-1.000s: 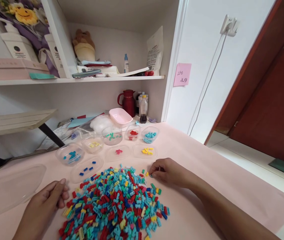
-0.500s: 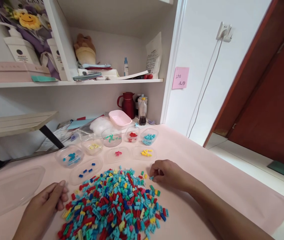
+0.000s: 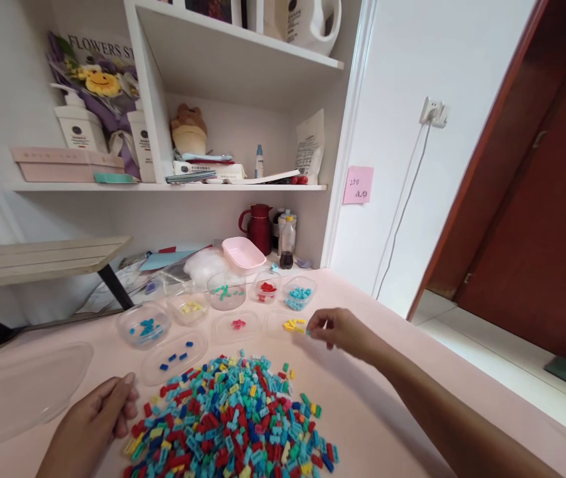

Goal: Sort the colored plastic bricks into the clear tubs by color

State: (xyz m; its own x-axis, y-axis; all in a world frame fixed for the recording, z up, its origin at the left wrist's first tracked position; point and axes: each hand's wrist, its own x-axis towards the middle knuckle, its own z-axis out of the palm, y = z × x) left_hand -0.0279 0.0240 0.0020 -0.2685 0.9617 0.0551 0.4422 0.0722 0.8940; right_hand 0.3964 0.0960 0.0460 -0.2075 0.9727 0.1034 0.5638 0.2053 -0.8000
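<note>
A big mound of small toy building bricks (image 3: 233, 418) in red, blue, yellow and green lies in front of me. My right hand (image 3: 340, 332) pinches a light blue toy brick (image 3: 308, 332) between thumb and fingertips, just right of a clear lid (image 3: 279, 320) holding yellow bricks (image 3: 293, 325). Behind that stands a clear tub (image 3: 307, 292) of light blue bricks (image 3: 299, 294). My left hand (image 3: 96, 418) rests at the mound's left edge, fingers curled in with the thumb on top, and no brick shows in it.
More clear tubs hold blue (image 3: 147, 328), pale yellow (image 3: 192, 307), green (image 3: 227, 292) and red bricks (image 3: 267, 289). Lids carry pink (image 3: 238, 324) and dark blue bricks (image 3: 173, 357). A large clear lid (image 3: 24, 392) lies left. Behind are a pink basin (image 3: 243, 253), red jug (image 3: 259, 229) and bottle (image 3: 287, 242).
My right hand has left the mound's far right edge with a light blue brick and moved toward the yellow bricks' lid. My left hand stays put. The view has tilted up.
</note>
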